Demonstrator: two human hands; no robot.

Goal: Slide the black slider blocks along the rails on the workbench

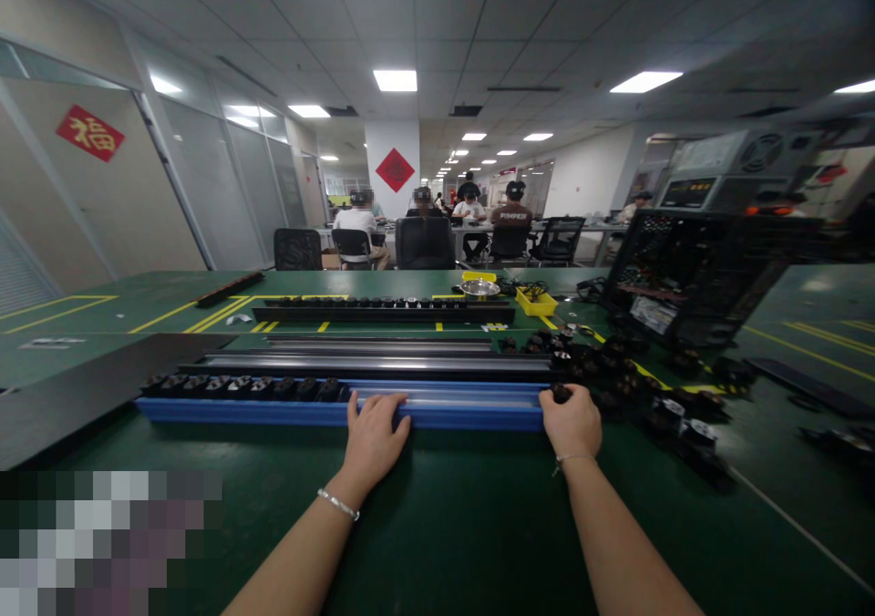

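Observation:
A long blue rail (pixel 451 405) lies crosswise on the green table in front of me. Black socket-like modules (pixel 239 386) fill its left part in a row; the stretch between my hands shows bare channel. My left hand (pixel 375 434) rests on the rail's front edge just right of that row, fingers apart and lying over the top. At the rail's right end, my right hand (pixel 572 423) is closed around a small black module (pixel 561 394), which touches or sits just above the channel. The fingers partly hide it.
Loose black modules (pixel 674 411) lie scattered to the right. Behind the blue rail are dark rails (pixel 383 363) and a filled black rail (pixel 383 312). A yellow bin (pixel 537 302), a metal bowl (pixel 479 286) and an opened computer case (pixel 674 274) stand farther back. People sit beyond.

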